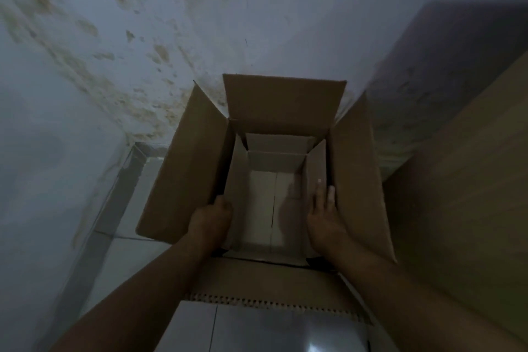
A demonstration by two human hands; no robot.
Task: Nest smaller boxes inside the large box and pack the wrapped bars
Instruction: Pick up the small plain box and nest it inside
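Observation:
A large brown cardboard box (185, 168) stands on the floor against the wall, all its flaps spread outward. Inside it sits a smaller open box (265, 208) with a pale bottom and raised flaps. My left hand (211, 217) grips the smaller box's left wall, fingers curled down between the two boxes. My right hand (324, 211) lies flat against the smaller box's right flap, fingers stretched forward. No wrapped bars are in view. The scene is dim.
A stained pale wall (143, 37) rises behind the box and along the left. Glossy light floor tiles (257, 328) lie in front. A big flat brown panel (471, 194) leans or stands at the right, close to the box's right flap.

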